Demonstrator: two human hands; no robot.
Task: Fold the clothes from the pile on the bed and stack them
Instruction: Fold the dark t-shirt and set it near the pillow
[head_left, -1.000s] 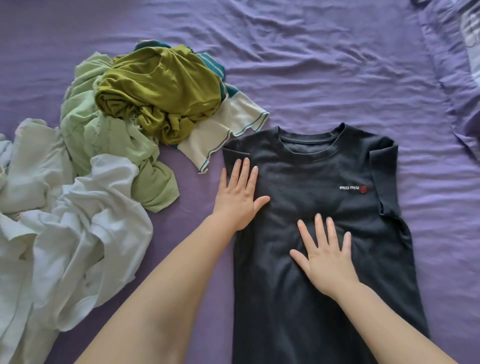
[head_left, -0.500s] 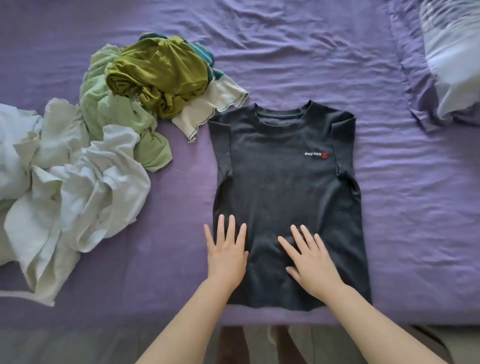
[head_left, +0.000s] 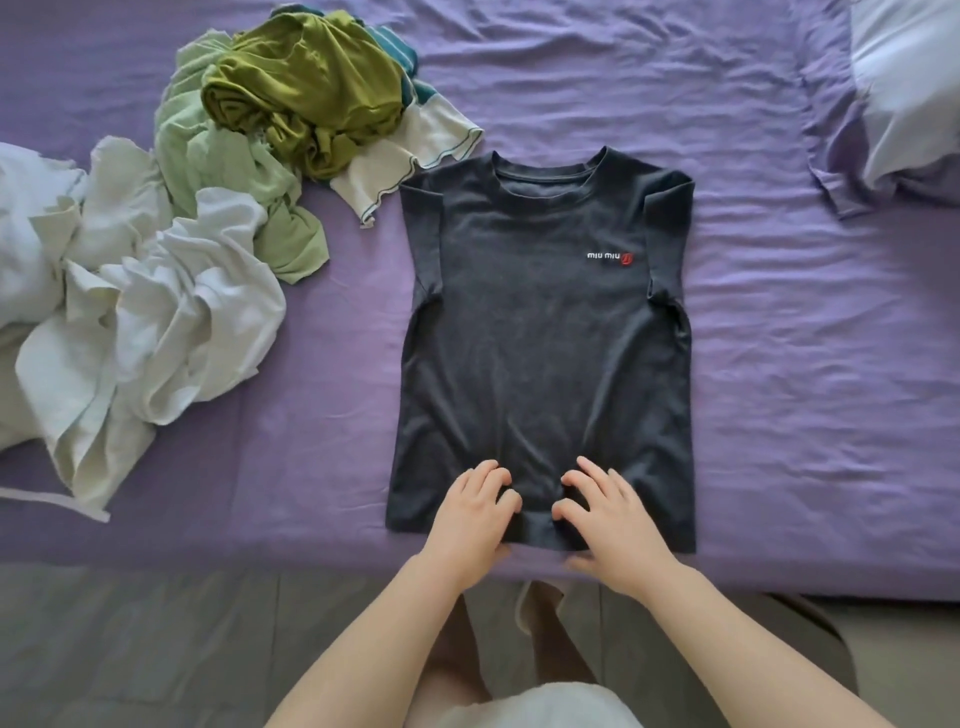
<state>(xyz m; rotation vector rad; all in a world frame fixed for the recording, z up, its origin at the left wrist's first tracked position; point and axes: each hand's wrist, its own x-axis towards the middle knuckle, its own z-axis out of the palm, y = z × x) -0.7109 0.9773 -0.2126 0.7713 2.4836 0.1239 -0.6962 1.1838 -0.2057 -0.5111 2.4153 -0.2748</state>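
Your left hand (head_left: 470, 512) and right hand (head_left: 605, 514) sit side by side on the hem of the dark grey T-shirt (head_left: 545, 332), right at the near edge of the bed (head_left: 779, 415). On both hands the fingers are curled and the fingertips dig into the cloth, bunching a small ridge of fabric between them — each hand is pinching the hem rather than lying flat on it.

The T-shirt lies face up on the purple sheet, collar toward the far edge, both sleeves folded in over the body so the sides run nearly straight. A small white and red logo (head_left: 610, 256) shows on the chest.

The pile of unfolded clothes (head_left: 208, 218) sits toward the far left corner of the bed, just beside the shirt's left shoulder. An olive green garment (head_left: 306, 88) is on top, a pale green one (head_left: 218, 150) lies beneath it, and a cream piece with teal trim (head_left: 410, 156) reaches closest to the shirt, though you cannot tell if it touches. Crumpled white fabric (head_left: 130, 332) spreads along the left edge.

At the far right corner rests a pillow (head_left: 909, 88) — well apart from the shirt.
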